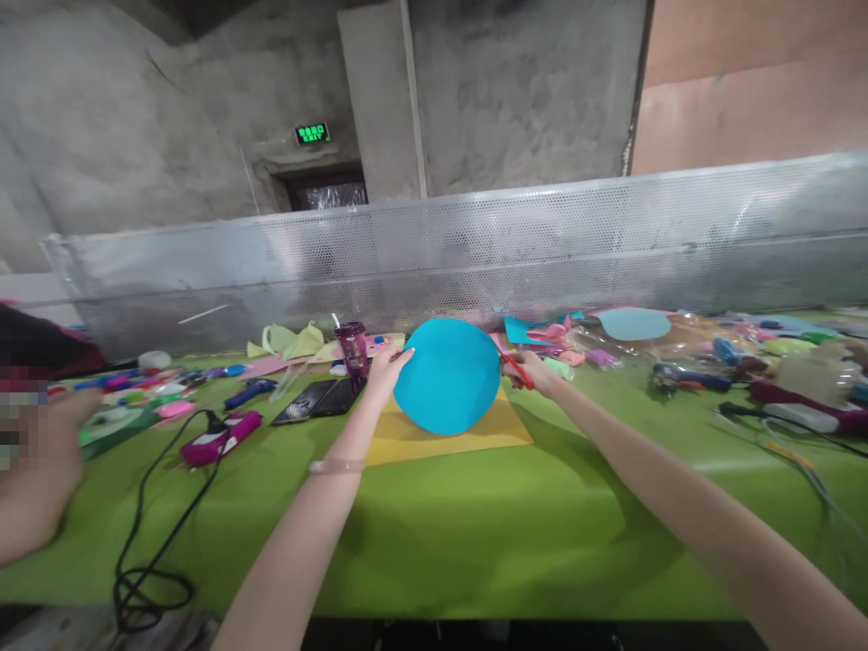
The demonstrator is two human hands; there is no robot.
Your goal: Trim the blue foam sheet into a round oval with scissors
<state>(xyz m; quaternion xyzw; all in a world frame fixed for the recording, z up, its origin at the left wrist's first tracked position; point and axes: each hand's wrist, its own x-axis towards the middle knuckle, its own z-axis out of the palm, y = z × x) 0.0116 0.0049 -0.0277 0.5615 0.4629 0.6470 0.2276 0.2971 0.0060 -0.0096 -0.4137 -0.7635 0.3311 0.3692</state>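
A round sheet of blue paper (448, 378) is held up in front of me above the green table. My left hand (389, 371) pinches its left edge, with the thumb on the near face. At the right edge, my right hand (533, 372) is closed on red-handled scissors (518, 371). The scissors' blades are at the paper's edge, mostly hidden behind it or too blurred to make out. Beneath the blue disc lies a yellow sheet of paper (475, 443) on the table.
A dark purple cup with a straw (353, 348) and dark phones (318, 400) stand left of the paper. Pink power strip (221, 438) and black cord lie further left, near another person's arm (41, 479). Craft pieces and a glue gun (688, 377) are at right. A perforated metal barrier (475, 244) runs behind.
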